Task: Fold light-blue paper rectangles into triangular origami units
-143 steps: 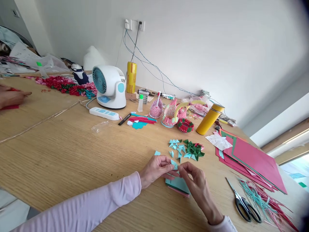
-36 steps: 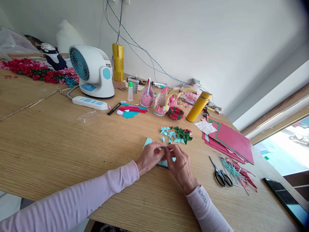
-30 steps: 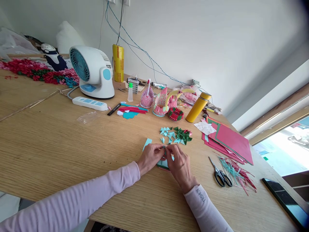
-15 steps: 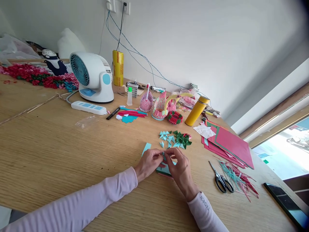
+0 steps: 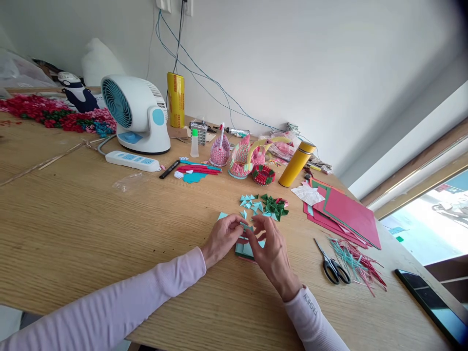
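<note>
Between my two hands is a small light-blue piece of paper (image 5: 247, 227), partly hidden by the fingers. My left hand (image 5: 224, 238) pinches it from the left, and my right hand (image 5: 269, 246) grips it with thumb and finger from the right. Under the hands lies a small stack of light-blue paper slips (image 5: 244, 250) with darker paper at its edge. Another light-blue strip (image 5: 222, 215) shows behind my left hand. Just beyond the fingers are several folded light-blue triangles (image 5: 257, 206) and a heap of folded dark-green triangles (image 5: 275, 206).
Scissors (image 5: 332, 265), thin paper strips (image 5: 356, 263) and a phone (image 5: 429, 302) lie to the right. Coloured sheets (image 5: 351, 214) and a yellow flask (image 5: 297, 165) are behind them. Paper swans (image 5: 241, 161), a power strip (image 5: 132, 161) and a fan (image 5: 137, 112) stand farther back.
The fingers of my right hand have opened out somewhat, and more of the light-blue piece shows between the hands. The whole view has shifted slightly.
</note>
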